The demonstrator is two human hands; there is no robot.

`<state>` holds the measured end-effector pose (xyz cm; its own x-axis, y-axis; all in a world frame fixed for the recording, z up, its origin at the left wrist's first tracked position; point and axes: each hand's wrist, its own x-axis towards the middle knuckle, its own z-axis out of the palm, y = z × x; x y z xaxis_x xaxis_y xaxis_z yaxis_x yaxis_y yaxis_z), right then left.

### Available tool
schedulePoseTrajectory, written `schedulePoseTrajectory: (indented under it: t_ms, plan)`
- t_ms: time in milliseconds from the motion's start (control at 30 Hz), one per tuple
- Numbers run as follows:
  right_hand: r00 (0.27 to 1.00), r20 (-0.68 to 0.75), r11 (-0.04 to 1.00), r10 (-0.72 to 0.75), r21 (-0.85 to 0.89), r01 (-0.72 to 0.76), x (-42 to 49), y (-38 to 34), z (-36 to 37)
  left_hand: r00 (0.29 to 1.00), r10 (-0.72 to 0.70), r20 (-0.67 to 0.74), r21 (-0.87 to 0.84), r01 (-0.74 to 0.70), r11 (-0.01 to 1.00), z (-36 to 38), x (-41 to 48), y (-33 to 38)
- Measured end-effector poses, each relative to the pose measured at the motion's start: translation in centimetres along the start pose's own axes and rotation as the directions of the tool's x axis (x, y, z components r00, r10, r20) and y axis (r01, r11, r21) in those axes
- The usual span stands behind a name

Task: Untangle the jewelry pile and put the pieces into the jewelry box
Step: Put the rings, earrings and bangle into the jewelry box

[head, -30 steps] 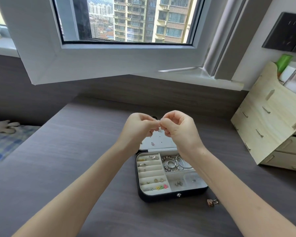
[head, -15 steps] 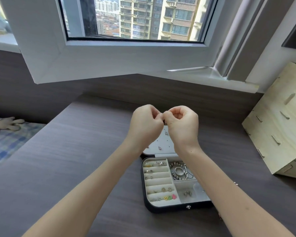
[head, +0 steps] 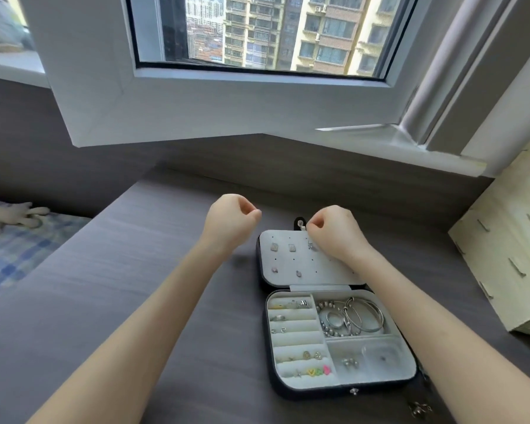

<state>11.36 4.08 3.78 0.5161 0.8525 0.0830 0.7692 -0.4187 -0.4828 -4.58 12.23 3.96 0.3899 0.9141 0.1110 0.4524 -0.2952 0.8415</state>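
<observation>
While the right hand [head: 334,232] works at the top row of the open jewelry box [head: 283,390], its fingers [head: 314,223] are curled tight and pinch a small earring [head: 311,246] against the padded lid panel [head: 334,270], which is folded back behind the tray. The left hand [head: 231,217] hovers just beside the lid's left edge, apart from it, with the thumb closed against the forefinger (whether a tiny backing sits in that pinch I cannot tell).

The step in hand looks like seating the earring's post in one of the panel's holes. To do it well, I would keep the post square to the panel and press gently so the pad does not buckle. The left hand could come in to steady the lid or fit the back from behind.

Four studs [head: 274,246] already sit on the panel, and rings, beads and bangles [head: 363,316] fill the tray, so the task seems far along. One loose piece [head: 418,409] lies on the tabletop [head: 135,270] near the box's front right corner and would be next.
</observation>
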Motion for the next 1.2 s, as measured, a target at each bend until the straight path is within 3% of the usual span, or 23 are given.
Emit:
schedulePoseTrajectory:
  t_ms: [233,367,467,533,667,767,833,933,1200]
  plan:
    - [0.994,0.095,0.983,-0.043,-0.175,0.059,1.3,-0.8,-0.4,0.997,0.044,0.059,0.128,-0.051,0.990,1.2,-0.2,-0.2]
    - [0.994,0.069,0.984,-0.083,-0.153,0.093,1.2,-1.0,-0.2,0.997,0.040,0.064,0.102,-0.046,0.994,1.3,-0.5,0.0]
    - [0.991,-0.022,0.989,-0.131,-0.075,0.129,0.6,-0.9,-1.0,0.997,0.026,0.070,0.064,-0.030,0.997,0.7,-0.4,0.2]
    - [0.979,-0.113,0.986,-0.167,-0.014,0.166,-0.1,-0.8,-1.9,0.992,0.005,0.123,-0.084,0.005,0.996,0.2,-0.4,0.6]
    - [0.895,-0.362,0.911,-0.259,0.218,0.351,-3.0,-1.7,-2.9,0.982,-0.001,0.187,-0.255,0.049,0.966,-0.9,-0.8,1.8]
    - [0.939,-0.244,0.830,-0.242,0.449,0.331,-4.5,-2.4,-2.4,0.972,-0.003,0.235,-0.388,0.096,0.917,-2.0,-1.0,2.2]
    - [0.952,-0.194,0.816,-0.237,0.492,0.304,-4.8,-2.7,-2.0,0.965,0.002,0.264,-0.437,0.118,0.891,-2.6,-1.1,2.4]
    - [0.944,-0.192,0.840,-0.267,0.433,0.326,-4.9,-3.1,-2.1,0.956,-0.001,0.293,-0.436,0.135,0.890,-3.0,-1.1,2.5]
    - [0.868,-0.223,0.893,-0.444,-0.029,0.450,-4.8,-3.6,-2.3,0.935,0.035,0.353,-0.478,0.147,0.866,-3.4,-1.2,2.8]
